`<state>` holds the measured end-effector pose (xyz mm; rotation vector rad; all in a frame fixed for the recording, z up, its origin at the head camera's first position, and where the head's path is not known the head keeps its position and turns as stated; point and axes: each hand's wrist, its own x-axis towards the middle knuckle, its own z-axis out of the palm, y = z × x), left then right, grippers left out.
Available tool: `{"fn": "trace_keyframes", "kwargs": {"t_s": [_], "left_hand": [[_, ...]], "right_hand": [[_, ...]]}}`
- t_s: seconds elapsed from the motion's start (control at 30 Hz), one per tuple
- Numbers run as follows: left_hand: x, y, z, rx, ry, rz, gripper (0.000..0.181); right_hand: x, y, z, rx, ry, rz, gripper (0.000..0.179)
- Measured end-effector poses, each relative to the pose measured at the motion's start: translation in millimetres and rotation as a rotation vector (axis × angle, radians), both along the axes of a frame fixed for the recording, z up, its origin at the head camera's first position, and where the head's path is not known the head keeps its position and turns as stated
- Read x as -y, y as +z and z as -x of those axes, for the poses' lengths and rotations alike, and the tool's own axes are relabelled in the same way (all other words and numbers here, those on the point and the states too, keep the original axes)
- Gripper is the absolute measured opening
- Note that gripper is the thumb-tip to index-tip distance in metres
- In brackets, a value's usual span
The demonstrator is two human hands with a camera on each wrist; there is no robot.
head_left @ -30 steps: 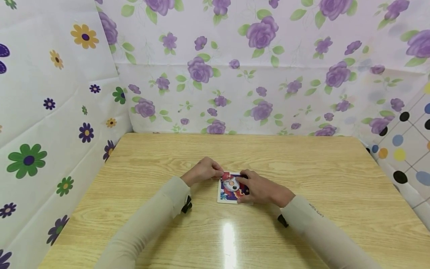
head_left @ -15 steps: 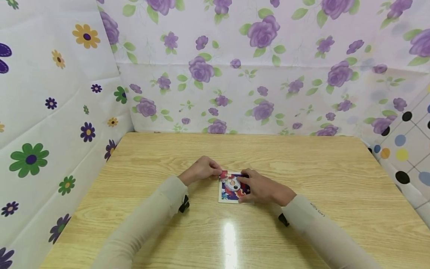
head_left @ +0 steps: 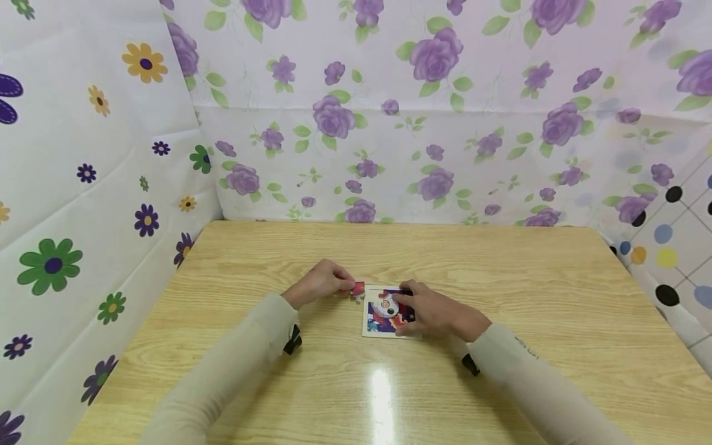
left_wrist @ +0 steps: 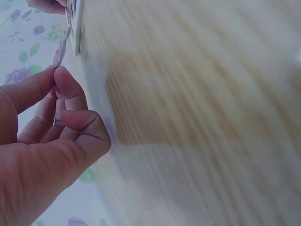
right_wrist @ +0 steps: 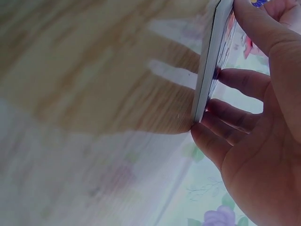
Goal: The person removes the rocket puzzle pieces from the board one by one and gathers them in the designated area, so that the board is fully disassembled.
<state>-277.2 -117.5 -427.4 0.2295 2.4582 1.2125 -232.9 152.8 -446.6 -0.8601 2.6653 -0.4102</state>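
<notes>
My left hand (head_left: 321, 282) pinches a small red puzzle piece (head_left: 358, 290) between thumb and forefinger, just off the upper left corner of the jigsaw board. In the left wrist view that puzzle piece (left_wrist: 61, 49) shows edge-on at the fingertips. The square jigsaw board (head_left: 364, 321) has a white frame and a colourful picture with a white round figure; a pale gap shows at its upper left. My right hand (head_left: 436, 312) rests spread over the board's right side. In the right wrist view its fingertips (right_wrist: 225, 75) press on the board (right_wrist: 207, 66), fingers fairly straight.
A glossy wooden table (head_left: 267, 383) lies under the board and both hands. Flower-printed cloth (head_left: 334, 161) hangs behind it, with another patterned cloth (head_left: 94, 204) on the left and a dotted one (head_left: 662, 266) on the right.
My left hand has drawn the puzzle piece leftward, off the board's upper left corner, uncovering a pale gap there. The right hand stays in place on the board.
</notes>
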Motion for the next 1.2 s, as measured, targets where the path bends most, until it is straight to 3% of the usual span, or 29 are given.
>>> {"fn": "trace_keyframes", "kwargs": {"t_s": [0.7,1.2], "left_hand": [[39.5,-2.6,-3.6,-0.003,0.045,-0.005,0.016],[51.1,-0.9,-4.2,-0.007,0.066,-0.019,0.018]], "right_hand": [[-1,0.0,-0.9,-0.008,0.02,0.012,0.078],[1,2.5,-1.0,-0.001,0.006,0.016,0.076]]}}
